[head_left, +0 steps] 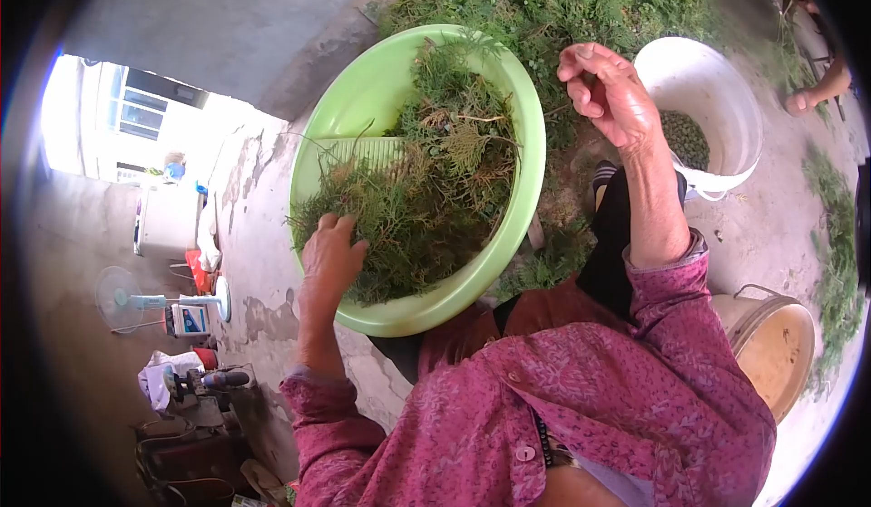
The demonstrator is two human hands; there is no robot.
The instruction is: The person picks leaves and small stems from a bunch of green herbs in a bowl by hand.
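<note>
A light green plastic basin with a ribbed washboard inside holds a heap of cypress sprigs. On the heap's left side my left hand is closed on a cypress sprig, its fingertips partly hidden in the greenery. My right hand is raised beyond the basin's right rim, left of a white bucket. Its fingers are curled toward the thumb, and anything between them is too small to make out. Small green cones or berries lie in the bottom of the bucket.
More cut greenery covers the ground behind the basin. An empty-looking tan bucket lies tilted at right. Another person's hand shows at the far right. A fan and a white cabinet stand at left.
</note>
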